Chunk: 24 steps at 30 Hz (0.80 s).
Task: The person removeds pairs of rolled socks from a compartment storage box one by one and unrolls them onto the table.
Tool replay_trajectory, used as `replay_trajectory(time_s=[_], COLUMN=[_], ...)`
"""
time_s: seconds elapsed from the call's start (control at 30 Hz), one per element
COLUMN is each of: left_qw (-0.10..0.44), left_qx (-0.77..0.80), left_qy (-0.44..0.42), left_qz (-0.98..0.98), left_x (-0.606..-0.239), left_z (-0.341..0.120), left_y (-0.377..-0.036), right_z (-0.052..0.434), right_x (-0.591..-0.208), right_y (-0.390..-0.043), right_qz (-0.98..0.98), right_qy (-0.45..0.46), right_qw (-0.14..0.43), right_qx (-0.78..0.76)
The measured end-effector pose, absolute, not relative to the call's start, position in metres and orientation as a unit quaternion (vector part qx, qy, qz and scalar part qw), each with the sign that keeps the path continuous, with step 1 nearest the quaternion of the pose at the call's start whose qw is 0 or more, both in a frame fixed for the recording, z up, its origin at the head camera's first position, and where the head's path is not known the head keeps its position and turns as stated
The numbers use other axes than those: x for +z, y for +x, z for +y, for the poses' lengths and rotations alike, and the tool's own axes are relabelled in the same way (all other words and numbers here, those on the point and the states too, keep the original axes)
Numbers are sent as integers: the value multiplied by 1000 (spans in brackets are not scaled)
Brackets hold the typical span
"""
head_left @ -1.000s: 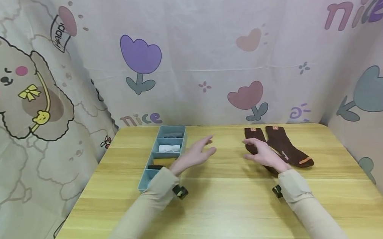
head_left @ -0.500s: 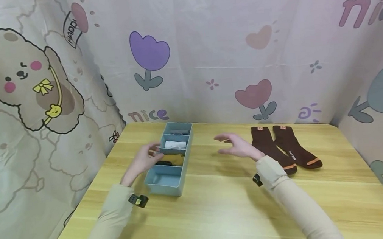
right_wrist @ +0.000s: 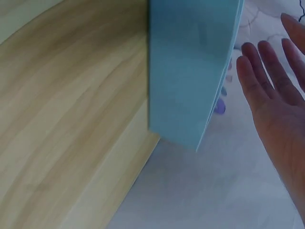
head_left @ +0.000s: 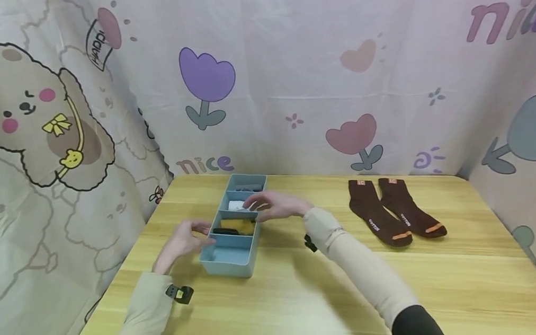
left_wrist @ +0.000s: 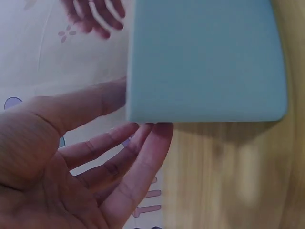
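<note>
A light blue divided box (head_left: 229, 270) stands on the table at centre left in the head view. Its compartments hold a folded grey cloth item (head_left: 249, 188), a white one (head_left: 236, 205), and a mustard one (head_left: 239, 225) beside a black one (head_left: 224, 231). My left hand (head_left: 182, 245) is at the box's left side; in the left wrist view its fingertips (left_wrist: 162, 131) are right at the box's edge and the thumb tip is hidden behind it. Over the right rim is my right hand (head_left: 276, 205), fingers loosely bent, nothing between them; the right wrist view shows it apart from the box wall (right_wrist: 190, 71).
Two brown socks (head_left: 376, 214) with orange toe stripes lie flat side by side at the right of the wooden table (head_left: 308, 302). A printed curtain (head_left: 260, 83) hangs behind the table and along both sides.
My left hand has moved left from over the box, then down to its left side. The right hand has come left from over the brown socks to the box's right rim.
</note>
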<state>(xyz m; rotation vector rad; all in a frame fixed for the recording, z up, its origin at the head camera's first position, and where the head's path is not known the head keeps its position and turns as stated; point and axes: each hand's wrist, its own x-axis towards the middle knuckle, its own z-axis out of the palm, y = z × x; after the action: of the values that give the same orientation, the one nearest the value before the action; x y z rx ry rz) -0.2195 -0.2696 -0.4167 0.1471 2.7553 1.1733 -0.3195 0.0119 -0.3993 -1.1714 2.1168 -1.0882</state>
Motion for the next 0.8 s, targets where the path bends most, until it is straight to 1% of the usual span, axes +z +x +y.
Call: replay_trajectory(time_s=[0.13, 0.23, 0.37, 0.47, 0.6, 0.8], left_qw=[68, 64, 66, 69, 70, 70], left_qx=[408, 418, 425, 430, 429, 421], left_qy=[28, 16, -1, -7, -1, -19], left_qz=[910, 906, 903, 900, 900, 904], left_x=[-422, -423, -422, -420, -418, -418], left_z=[-270, -269, -270, -271, -271, -269], left_y=[-216, -214, -209, -207, -206, -204], right_z=[-14, -32, -53, -65, -74, -82], right_x=[-398, -399, -399, -401, -405, -413], right_y=[-319, -319, -318, -317, -317, -316], right_qz=[774, 788, 814, 826, 832, 827], right_qy=[-431, -434, -454, -459, -459, -476], right_qw=[270, 266, 242, 239, 239, 235], right_qx=[-378, -346, -271, -226, -200, -185])
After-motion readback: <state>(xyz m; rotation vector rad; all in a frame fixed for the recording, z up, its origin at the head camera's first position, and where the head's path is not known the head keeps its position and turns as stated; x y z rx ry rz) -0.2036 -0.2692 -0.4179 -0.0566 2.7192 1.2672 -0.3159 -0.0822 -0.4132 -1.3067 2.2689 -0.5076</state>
